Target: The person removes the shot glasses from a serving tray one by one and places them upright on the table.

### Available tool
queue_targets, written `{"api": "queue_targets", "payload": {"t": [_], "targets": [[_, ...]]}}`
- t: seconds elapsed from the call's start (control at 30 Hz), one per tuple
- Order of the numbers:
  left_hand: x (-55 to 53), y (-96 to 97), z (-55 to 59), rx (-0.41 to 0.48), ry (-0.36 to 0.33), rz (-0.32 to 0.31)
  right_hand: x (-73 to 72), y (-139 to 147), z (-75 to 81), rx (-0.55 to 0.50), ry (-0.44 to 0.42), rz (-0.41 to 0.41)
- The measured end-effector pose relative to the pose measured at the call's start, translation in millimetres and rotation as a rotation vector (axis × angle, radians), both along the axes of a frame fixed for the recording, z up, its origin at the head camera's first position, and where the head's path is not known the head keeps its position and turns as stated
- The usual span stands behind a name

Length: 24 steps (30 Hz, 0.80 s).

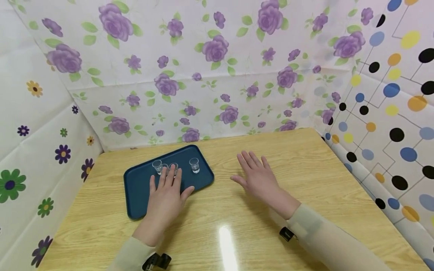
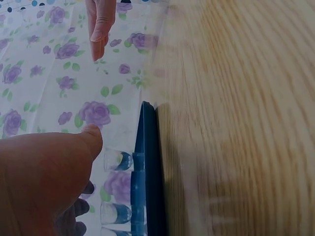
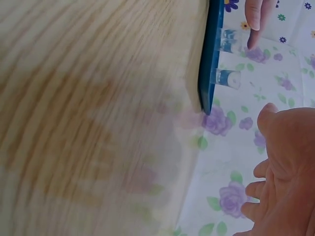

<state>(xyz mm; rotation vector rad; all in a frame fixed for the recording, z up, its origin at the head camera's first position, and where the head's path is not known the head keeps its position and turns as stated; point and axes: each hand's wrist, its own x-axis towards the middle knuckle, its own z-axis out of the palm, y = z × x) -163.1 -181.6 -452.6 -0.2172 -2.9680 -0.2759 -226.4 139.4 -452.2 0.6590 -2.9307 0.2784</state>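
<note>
A dark blue tray (image 1: 137, 192) lies at a slant on the left of the table. Several small clear shot glasses stand upright on it: one glass (image 1: 194, 165) apart on the right, and a cluster with another glass (image 1: 157, 165) at its left end. My left hand (image 1: 166, 199) hovers over the tray's front edge, palm down with fingers straight, partly hiding the cluster. In the left wrist view the thumb (image 2: 91, 140) is clear of the glasses. To the right of the tray my right hand (image 1: 261, 184) is held above the table, fingers extended, holding nothing.
The wooden table (image 1: 271, 150) reaches back to a wall cloth with purple flowers (image 1: 216, 49). A dotted cloth (image 1: 396, 134) hangs on the right side, a daisy-patterned one (image 1: 62, 154) on the left. Small black devices (image 1: 287, 233) sit at both wrists.
</note>
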Motion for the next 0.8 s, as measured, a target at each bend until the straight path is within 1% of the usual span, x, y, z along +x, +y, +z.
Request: {"api": "queue_targets", "payload": {"t": [0.23,0.4,0.8], "targets": [[3.9,-9.7,1.1,0.021,-0.029,0.022,-2.3,-11,0.2,-0.002,-0.022,0.018],[7.5,-16.9,2.7,0.015,-0.039,0.040,-3.4,-20,1.5,-0.001,-0.049,0.045],[11.5,-32.6,6.4,0.019,-0.068,0.097,-8.9,-34,-3.7,0.013,-0.068,0.084]]}}
